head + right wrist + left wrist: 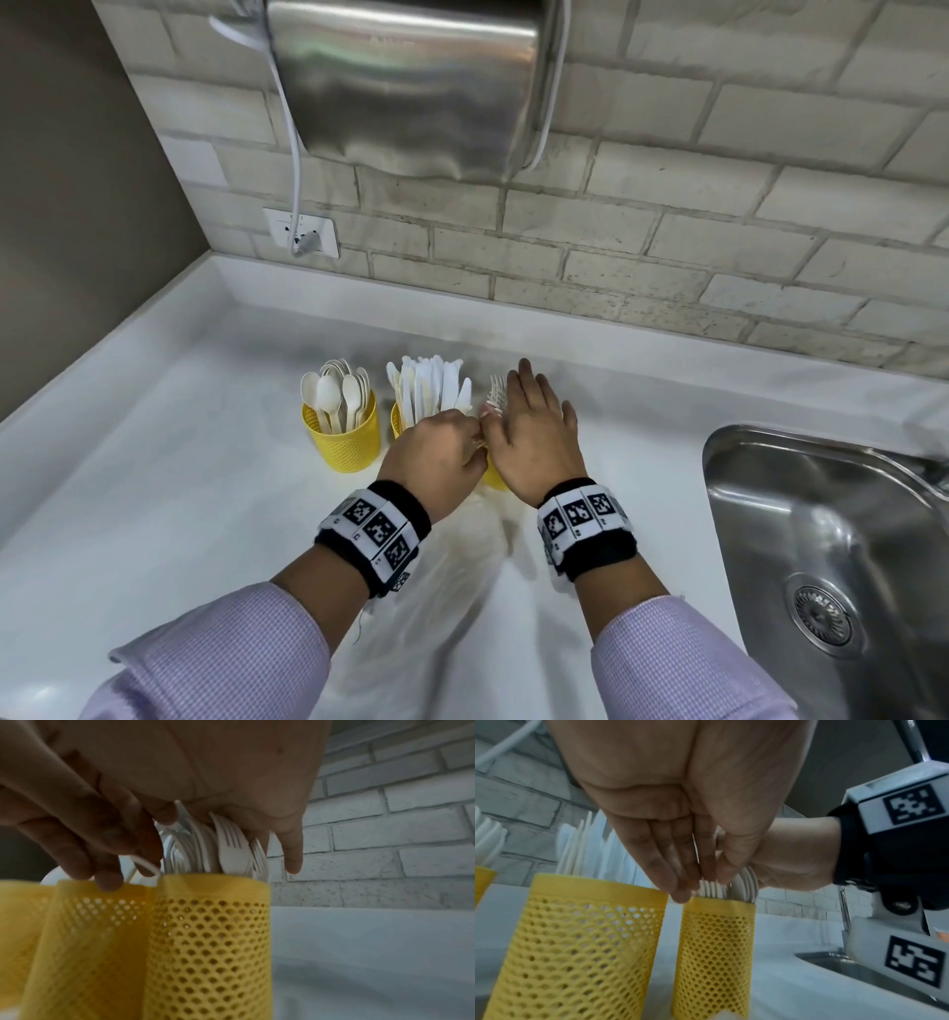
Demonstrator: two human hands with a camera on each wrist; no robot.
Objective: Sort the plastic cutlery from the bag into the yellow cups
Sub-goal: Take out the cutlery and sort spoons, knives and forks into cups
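Note:
Three yellow perforated cups stand in a row on the white counter. The left cup (344,442) holds spoons and the middle cup (398,419) holds knives (431,385). The right cup (494,475) holds white forks (497,393) and is mostly hidden under my hands. My left hand (462,431) pinches the forks (713,889) just above that cup's rim (716,902). My right hand (529,406) lies flat over the forks (231,845) with straight fingers, its palm on their tips. A clear plastic bag (462,591) lies flat between my forearms.
A steel sink (821,514) is sunk into the counter at the right. A metal dispenser (411,87) hangs on the brick wall above the cups. Its white cable runs down to a socket (303,231). A grey side wall closes off the left.

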